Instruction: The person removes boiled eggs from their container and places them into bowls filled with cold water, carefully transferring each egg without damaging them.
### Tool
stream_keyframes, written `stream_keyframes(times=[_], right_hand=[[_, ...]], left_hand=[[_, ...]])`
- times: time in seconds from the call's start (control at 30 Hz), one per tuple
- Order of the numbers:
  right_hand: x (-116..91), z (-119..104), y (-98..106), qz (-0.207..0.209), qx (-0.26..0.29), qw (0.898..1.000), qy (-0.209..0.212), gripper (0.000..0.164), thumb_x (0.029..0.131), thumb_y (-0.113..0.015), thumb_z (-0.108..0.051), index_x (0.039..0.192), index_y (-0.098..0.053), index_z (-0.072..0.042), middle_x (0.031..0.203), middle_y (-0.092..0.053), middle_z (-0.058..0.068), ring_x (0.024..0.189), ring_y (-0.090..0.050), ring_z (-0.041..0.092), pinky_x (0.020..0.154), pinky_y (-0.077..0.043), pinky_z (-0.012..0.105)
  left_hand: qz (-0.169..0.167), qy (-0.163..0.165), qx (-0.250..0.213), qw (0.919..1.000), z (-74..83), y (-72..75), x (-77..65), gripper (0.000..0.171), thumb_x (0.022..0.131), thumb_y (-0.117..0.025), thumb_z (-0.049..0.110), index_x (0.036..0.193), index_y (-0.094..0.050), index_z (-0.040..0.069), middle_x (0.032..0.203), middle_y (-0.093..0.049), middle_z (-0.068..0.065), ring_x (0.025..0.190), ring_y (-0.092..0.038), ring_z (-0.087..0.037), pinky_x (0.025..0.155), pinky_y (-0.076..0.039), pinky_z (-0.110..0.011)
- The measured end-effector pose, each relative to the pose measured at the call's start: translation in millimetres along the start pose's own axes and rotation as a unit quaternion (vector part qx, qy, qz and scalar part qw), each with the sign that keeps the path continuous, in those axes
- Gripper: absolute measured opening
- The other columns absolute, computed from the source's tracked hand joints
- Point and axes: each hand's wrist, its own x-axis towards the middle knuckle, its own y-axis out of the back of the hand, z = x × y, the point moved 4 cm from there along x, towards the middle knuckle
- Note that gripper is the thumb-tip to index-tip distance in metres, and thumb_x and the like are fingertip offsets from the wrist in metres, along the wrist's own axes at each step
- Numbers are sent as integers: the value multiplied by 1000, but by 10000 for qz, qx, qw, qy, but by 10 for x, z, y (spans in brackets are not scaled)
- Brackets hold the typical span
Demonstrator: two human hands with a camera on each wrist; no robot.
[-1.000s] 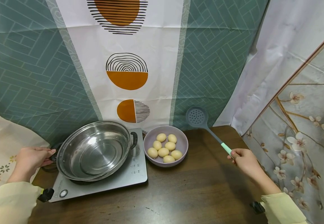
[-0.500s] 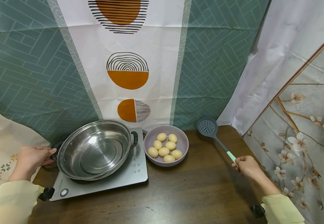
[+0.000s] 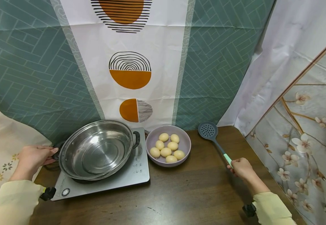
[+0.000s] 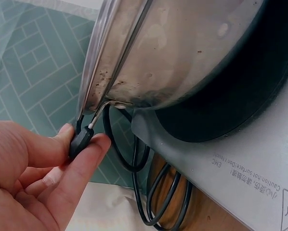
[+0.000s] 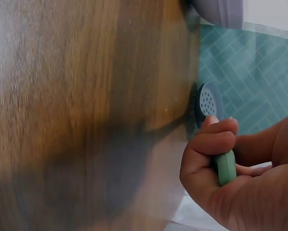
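On the left, a wide stainless-steel pot (image 3: 101, 150) sits on a flat silver induction cooker (image 3: 117, 184). My left hand (image 3: 33, 158) pinches its left black handle (image 4: 80, 143) between thumb and fingers, as the left wrist view shows up close. A second black handle (image 3: 136, 139) sticks out on the pot's right. At the right, my right hand (image 3: 241, 168) grips the mint-green handle end (image 5: 226, 167) of a grey skimmer (image 3: 208, 130). Its round perforated head is low by the table's back edge; whether it touches the wood I cannot tell.
Between pot and skimmer stands a mauve bowl (image 3: 168, 162) with several pale yellow eggs (image 3: 166, 152). Black cable (image 4: 139, 192) loops beside the cooker's left. A patterned cloth (image 3: 208, 62) hangs behind the brown table (image 3: 179, 193); a floral one hangs at right.
The skimmer has moved right and been lowered toward the table's back, my right hand dropping with it, then drifting slightly left. My left hand stays on the pot handle. The head view shifts a little.
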Motion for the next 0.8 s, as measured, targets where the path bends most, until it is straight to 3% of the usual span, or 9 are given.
stream_keyframes(times=[0.23, 0.47, 0.7, 0.8], right_hand=[[25, -41, -157, -51, 251, 9997, 31, 43, 96, -28, -7, 123, -37, 24, 87, -63, 11, 68, -53, 12, 56, -48, 24], [34, 8, -286, -479, 506, 9976, -15, 41, 99, -29, -7, 125, -34, 23, 92, -61, 14, 74, -56, 17, 64, -51, 30], [17, 72, -327, -594, 227, 9980, 40, 36, 98, -40, -10, 118, -46, 19, 97, -59, 18, 79, -56, 21, 67, -52, 33], [5, 84, -316, -540, 35, 9985, -23, 39, 97, -44, -16, 119, -48, 16, 88, -57, 16, 73, -53, 22, 64, -49, 34]], left_hand=[[-2, -50, -159, 9999, -15, -10, 24, 59, 90, -61, 31, 122, -51, -17, 114, -57, -32, 62, -67, -5, 61, -60, -29], [18, -65, -199, 9998, -5, -16, 15, 57, 90, -62, 29, 122, -51, -18, 104, -62, -23, 61, -67, -5, 60, -60, -29], [69, 84, -223, 9997, -29, -10, 20, 59, 88, -63, 31, 122, -52, -15, 102, -62, -18, 61, -67, -6, 61, -60, -30], [71, 91, -263, 9996, -51, -15, 23, 58, 88, -64, 31, 122, -53, -15, 100, -63, -15, 62, -68, -7, 61, -60, -30]])
